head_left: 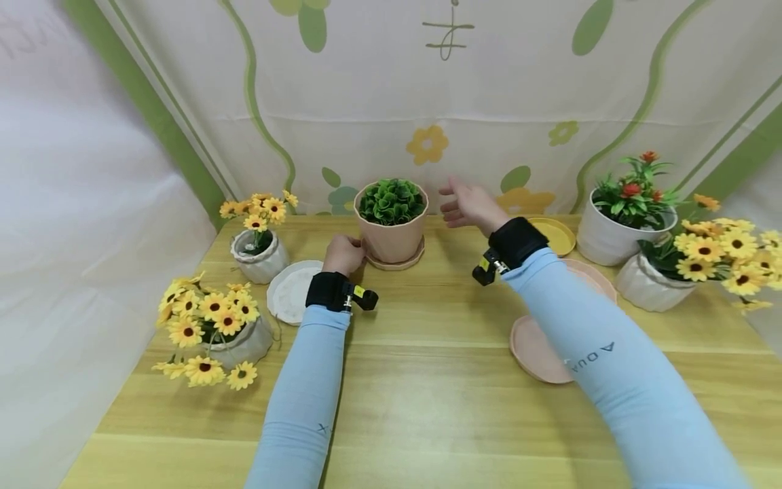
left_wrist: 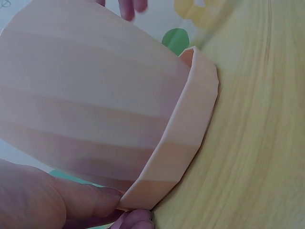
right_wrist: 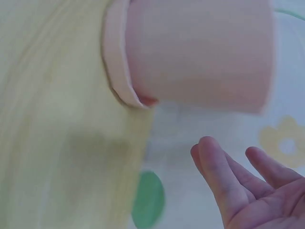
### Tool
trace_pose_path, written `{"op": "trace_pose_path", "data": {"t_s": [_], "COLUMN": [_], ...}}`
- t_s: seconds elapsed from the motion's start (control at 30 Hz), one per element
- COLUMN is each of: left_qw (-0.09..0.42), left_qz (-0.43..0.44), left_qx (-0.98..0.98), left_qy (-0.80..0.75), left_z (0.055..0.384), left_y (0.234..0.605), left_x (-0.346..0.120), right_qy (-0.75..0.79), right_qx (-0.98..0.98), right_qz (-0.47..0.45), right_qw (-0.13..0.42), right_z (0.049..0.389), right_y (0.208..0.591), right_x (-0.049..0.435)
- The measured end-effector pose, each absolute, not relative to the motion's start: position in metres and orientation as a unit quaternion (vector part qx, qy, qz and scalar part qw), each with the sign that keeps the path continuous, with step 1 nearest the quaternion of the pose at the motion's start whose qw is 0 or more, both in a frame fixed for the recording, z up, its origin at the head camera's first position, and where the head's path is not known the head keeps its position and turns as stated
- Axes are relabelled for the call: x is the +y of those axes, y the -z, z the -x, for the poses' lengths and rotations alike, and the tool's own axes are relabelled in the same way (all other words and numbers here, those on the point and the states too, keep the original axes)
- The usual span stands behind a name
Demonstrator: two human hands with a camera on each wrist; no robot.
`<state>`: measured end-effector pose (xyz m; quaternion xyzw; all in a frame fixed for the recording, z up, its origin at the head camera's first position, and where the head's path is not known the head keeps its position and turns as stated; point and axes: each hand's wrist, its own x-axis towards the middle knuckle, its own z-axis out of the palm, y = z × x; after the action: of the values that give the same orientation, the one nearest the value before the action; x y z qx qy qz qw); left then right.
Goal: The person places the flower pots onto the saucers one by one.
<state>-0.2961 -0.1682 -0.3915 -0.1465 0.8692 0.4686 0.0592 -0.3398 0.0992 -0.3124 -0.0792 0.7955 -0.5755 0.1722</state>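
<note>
At the back middle of the table, a pink flowerpot [head_left: 394, 239] with a leafy green plant [head_left: 393, 202] stands upright in a pink saucer [head_left: 396, 263]. My left hand [head_left: 343, 255] is at the saucer's left side. In the left wrist view its thumb and a fingertip pinch the rim of the saucer [left_wrist: 171, 138], close against the flowerpot [left_wrist: 90, 90]. My right hand [head_left: 473, 206] is in the air to the right of the pot, apart from it, fingers extended. The right wrist view also shows this hand [right_wrist: 257, 191] holding nothing, near the flowerpot [right_wrist: 200, 52].
Left are two white pots of yellow flowers [head_left: 259, 258] [head_left: 241, 343] and a white saucer [head_left: 287, 292]. Right are a yellow saucer [head_left: 552, 236], two pink saucers [head_left: 537, 353] [head_left: 592, 275], a white pot with red flowers [head_left: 623, 231] and a white pot of yellow flowers [head_left: 654, 285]. A printed curtain [head_left: 366, 88] hangs behind.
</note>
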Motion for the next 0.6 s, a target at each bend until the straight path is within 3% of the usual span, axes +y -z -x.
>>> {"op": "trace_pose_path", "data": {"t_s": [0.3,0.6], "left_qw": [0.065,0.058], "left_qz": [0.151,0.144], "left_qx": [0.872,0.882], "left_qy": [-0.461,-0.445], "left_z": [0.296,0.292], "left_y": [0.393,0.389], "left_x": [-0.167,-0.166], "right_qy": [0.558,0.516], "right_qx": [0.815,0.851], "right_qz": [0.096,0.081], "right_qw": [0.124,0.061], "right_z": [0.315,0.272], "right_y": [0.287,0.299], "right_x": [0.155,0.206]}}
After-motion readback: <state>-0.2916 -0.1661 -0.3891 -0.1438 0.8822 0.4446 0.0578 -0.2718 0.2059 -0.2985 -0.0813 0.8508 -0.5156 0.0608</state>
